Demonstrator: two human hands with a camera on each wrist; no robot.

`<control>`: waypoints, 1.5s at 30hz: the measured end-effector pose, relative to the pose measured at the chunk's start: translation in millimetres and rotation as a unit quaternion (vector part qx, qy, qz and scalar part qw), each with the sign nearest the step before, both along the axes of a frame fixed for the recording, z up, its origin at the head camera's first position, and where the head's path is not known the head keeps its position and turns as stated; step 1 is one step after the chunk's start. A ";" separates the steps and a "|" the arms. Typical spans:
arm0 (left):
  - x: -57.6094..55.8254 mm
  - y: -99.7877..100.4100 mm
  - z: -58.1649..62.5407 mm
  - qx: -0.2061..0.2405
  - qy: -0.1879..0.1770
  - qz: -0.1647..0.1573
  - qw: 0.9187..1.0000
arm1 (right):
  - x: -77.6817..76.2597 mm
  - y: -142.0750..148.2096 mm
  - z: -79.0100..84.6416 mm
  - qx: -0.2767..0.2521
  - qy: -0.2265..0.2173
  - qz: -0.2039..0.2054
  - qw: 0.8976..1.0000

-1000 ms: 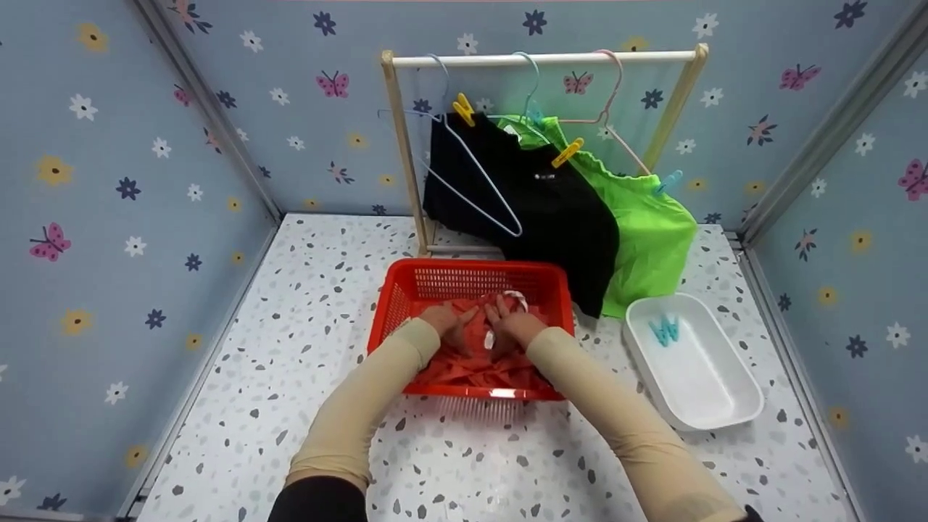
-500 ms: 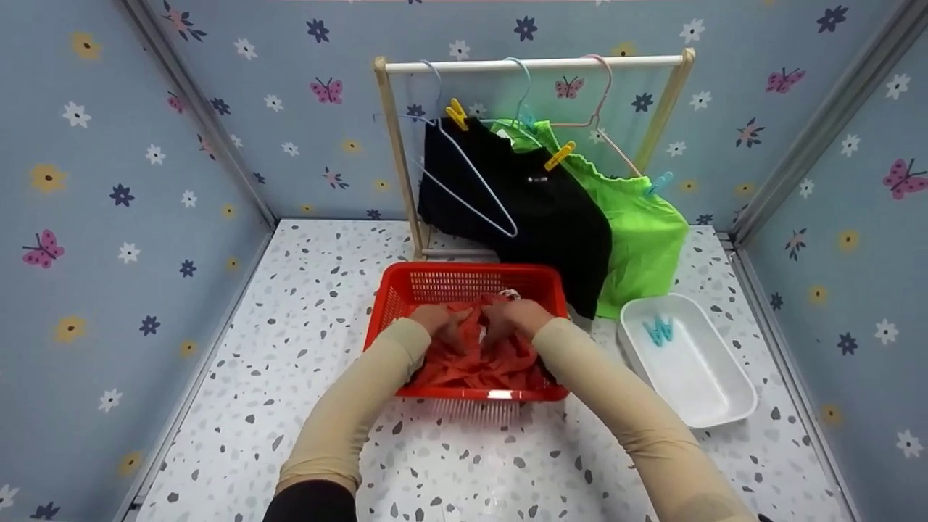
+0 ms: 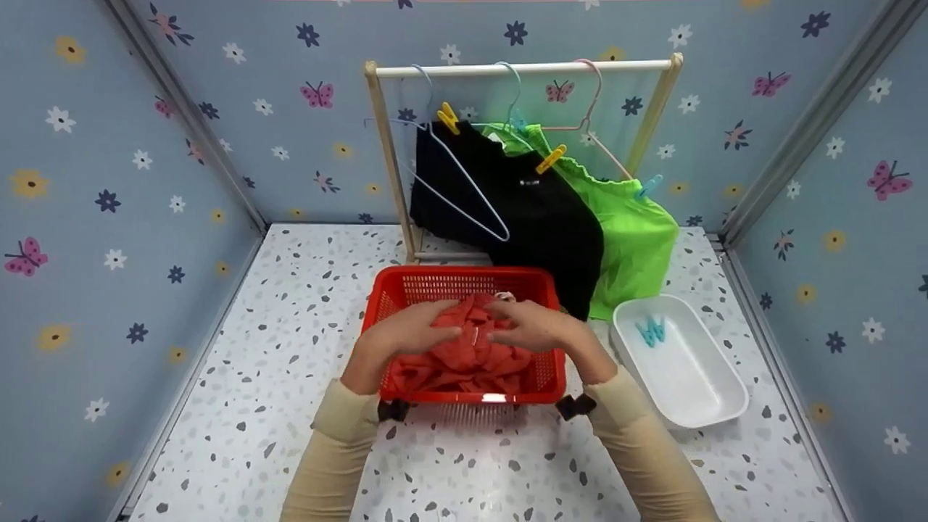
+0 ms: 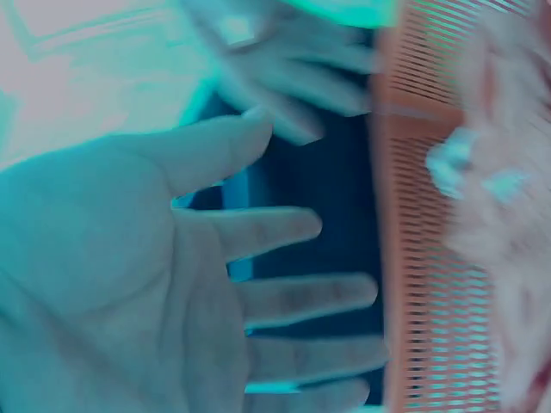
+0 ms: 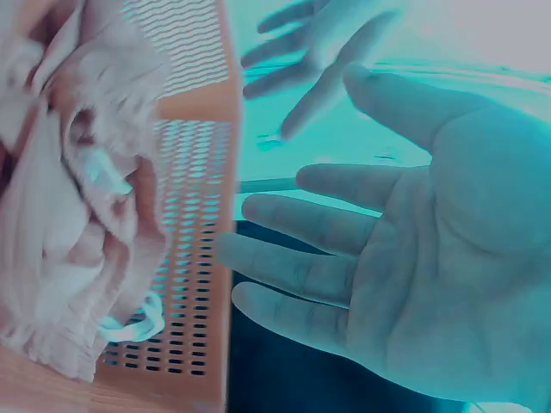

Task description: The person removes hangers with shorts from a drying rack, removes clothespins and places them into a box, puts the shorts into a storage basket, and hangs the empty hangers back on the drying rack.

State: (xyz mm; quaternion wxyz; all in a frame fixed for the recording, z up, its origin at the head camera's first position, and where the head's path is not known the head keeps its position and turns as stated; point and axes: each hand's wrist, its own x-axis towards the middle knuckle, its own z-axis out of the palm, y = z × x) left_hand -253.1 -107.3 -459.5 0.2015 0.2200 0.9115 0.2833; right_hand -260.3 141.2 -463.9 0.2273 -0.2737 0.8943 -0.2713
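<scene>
A crumpled red garment [image 3: 475,362] with a white tag lies in the red plastic basket [image 3: 464,272]. Above the basket's left side is my left hand [image 3: 406,331], and opposite it, over the right side, my right hand [image 3: 540,326]. Both wrist views show the palms bare, with fingers spread and nearly straight. Neither hand holds anything, and the left wrist view has the garment [image 4: 508,215] apart from the fingertips. In the right wrist view the garment [image 5: 86,198] is likewise clear of the right hand [image 5: 422,241].
Behind the basket stands a rack [image 3: 522,69] with several hangers. Black clothing [image 3: 522,210] and a green garment [image 3: 631,232] hang there, clipped with clothespins. An unused blue hanger [image 3: 464,185] hangs at left. A white tub [image 3: 689,370] at right holds light-blue clothespins [image 3: 651,331].
Both hands have let go of the red garment and risen back toward me, out of the basket's depth. The garment stays heaped in the basket. The head view has shifted slightly.
</scene>
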 end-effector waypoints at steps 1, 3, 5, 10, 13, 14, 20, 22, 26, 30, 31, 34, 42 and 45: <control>8.4 -6.1 4.1 0.031 0.006 0.006 0.999 | 5.4 3.4 0.4 -0.017 0.001 -0.009 1.000; 23.2 -16.5 6.8 0.107 0.017 0.009 0.994 | 14.8 10.6 -2.7 -0.053 0.000 -0.026 0.998; 36.0 -24.6 2.7 0.177 0.024 0.011 0.984 | 23.2 18.4 -11.1 -0.094 0.003 -0.046 0.995; 62.1 -36.3 -22.6 0.297 0.060 0.043 0.952 | 43.9 35.5 -43.7 -0.191 0.013 -0.107 0.976; 77.2 -39.3 -32.0 0.346 0.091 0.087 0.930 | 56.7 40.3 -59.1 -0.242 0.022 -0.147 0.959; 81.9 -40.0 -34.2 0.363 0.095 0.101 0.921 | 61.5 40.7 -61.9 -0.256 0.027 -0.157 0.953; 100.7 -42.1 -51.1 0.445 0.066 0.164 0.878 | 90.5 43.0 -50.9 -0.322 0.065 -0.235 0.915; 99.7 -42.8 -62.8 0.464 0.053 0.179 0.866 | 93.9 45.3 -44.5 -0.331 0.081 -0.264 0.902; 92.8 -45.5 -79.1 0.497 0.051 0.211 0.840 | 90.0 51.6 -41.2 -0.326 0.108 -0.295 0.892; 85.5 -46.3 -67.5 0.545 0.080 0.245 0.798 | 76.5 61.4 -48.9 -0.310 0.151 -0.298 0.890; 82.3 -46.4 -62.0 0.555 0.091 0.251 0.788 | 72.1 63.9 -49.9 -0.308 0.165 -0.294 0.890; 67.1 -48.1 -41.8 0.569 0.125 0.260 0.770 | 60.4 69.9 -45.5 -0.284 0.232 -0.281 0.887; -5.5 -62.9 3.1 0.544 0.054 0.264 0.794 | 36.4 79.6 -19.8 -0.264 0.313 -0.253 0.877; -35.5 -72.1 10.0 0.495 0.030 0.265 0.827 | 28.4 82.1 -13.5 -0.226 0.356 -0.233 0.876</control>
